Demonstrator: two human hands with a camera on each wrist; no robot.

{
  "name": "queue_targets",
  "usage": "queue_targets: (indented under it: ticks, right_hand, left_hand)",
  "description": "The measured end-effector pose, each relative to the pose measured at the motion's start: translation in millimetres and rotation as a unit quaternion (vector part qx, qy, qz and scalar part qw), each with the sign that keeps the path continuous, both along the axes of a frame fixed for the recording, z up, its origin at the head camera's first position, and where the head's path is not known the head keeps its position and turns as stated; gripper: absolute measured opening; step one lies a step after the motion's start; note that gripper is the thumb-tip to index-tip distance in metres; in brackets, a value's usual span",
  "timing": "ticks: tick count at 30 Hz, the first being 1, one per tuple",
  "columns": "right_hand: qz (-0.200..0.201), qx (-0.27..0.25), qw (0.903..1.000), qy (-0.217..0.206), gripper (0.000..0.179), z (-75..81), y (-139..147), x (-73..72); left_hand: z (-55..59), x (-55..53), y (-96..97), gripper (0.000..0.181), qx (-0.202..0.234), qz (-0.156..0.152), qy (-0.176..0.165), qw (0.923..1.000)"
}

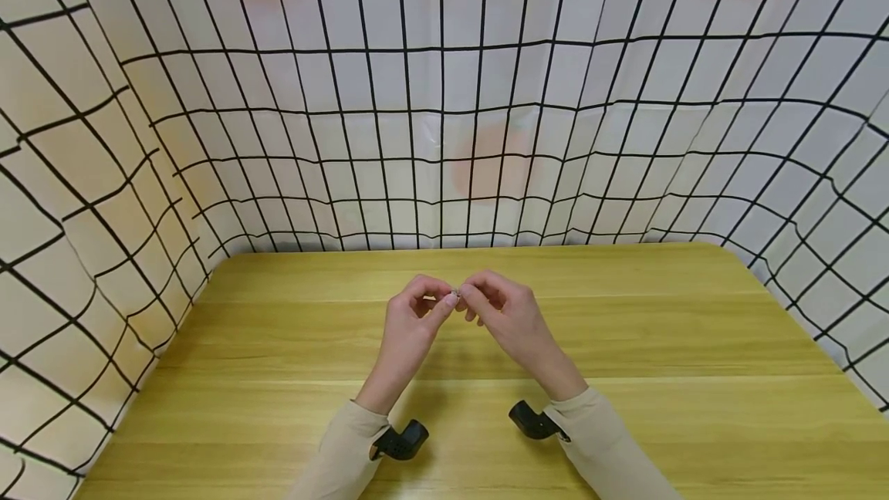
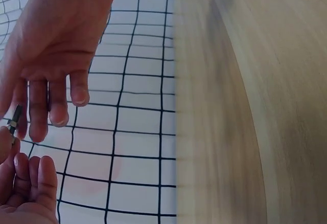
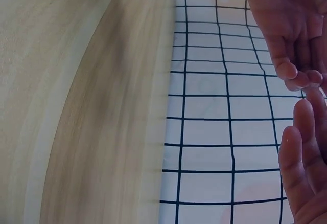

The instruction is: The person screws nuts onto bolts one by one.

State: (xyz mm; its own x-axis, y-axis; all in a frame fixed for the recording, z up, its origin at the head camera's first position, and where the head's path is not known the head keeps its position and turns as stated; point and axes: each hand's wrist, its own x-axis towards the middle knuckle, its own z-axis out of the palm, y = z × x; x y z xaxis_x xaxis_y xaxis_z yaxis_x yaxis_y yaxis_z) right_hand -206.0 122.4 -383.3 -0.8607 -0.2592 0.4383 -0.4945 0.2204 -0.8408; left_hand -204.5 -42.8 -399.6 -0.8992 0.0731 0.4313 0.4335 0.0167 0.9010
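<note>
Over the table, in the head view, my left hand and right hand meet at the fingertips. Between them is a small metal bolt, mostly covered by the fingers. The left wrist view shows it closer: a dark shank with a silvery nut-like ring. My left thumb and index finger pinch it from one side. From the other side my right thumb and index finger pinch its other end. The remaining fingers of both hands are loosely bent. In the right wrist view the fingers hide the bolt.
A wooden table lies beneath the hands. White cloth with a black grid stands behind it and along both sides. A black wrist camera sits at the left cuff, another camera at the right.
</note>
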Motion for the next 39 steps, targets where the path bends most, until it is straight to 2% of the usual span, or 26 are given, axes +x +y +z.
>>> queue_targets:
  ticks: [3,8,11,19,28,33,39]
  right_hand:
    - [0.005,0.002,1.0000,0.006,0.014,-8.1,1.8,-5.8]
    - [0.016,0.015,0.9981,0.058,0.031,-11.2,2.2,-8.5]
    - [0.015,0.018,0.9967,0.078,0.030,-11.3,0.9,-8.5]
    - [0.012,0.016,0.9955,0.093,0.018,-10.9,0.4,-7.9]
    - [0.014,0.013,0.9971,0.074,0.003,-14.3,0.1,-9.8]
    - [0.008,0.010,0.9989,0.044,0.013,-14.5,0.7,-9.7]
    - [0.019,-0.007,0.9996,0.020,0.027,-14.0,4.1,-10.0]
  left_hand:
    - [0.5,-0.1,-0.4,0.006,-0.004,0.009,-0.013,0.9999]
    - [1.7,-1.0,-1.6,0.006,-0.005,0.023,-0.024,0.9994]
    - [2.0,-1.9,-2.5,0.006,0.005,0.028,-0.022,0.9994]
    - [1.4,-1.4,-3.6,0.008,0.009,0.023,-0.001,0.9997]
    - [1.4,-0.9,-3.0,0.007,0.013,0.011,0.001,0.9999]
    - [2.5,0.3,-2.8,0.007,0.018,0.008,0.002,0.9998]
    - [1.4,-2.1,-4.1,0.007,0.014,0.021,0.005,0.9997]
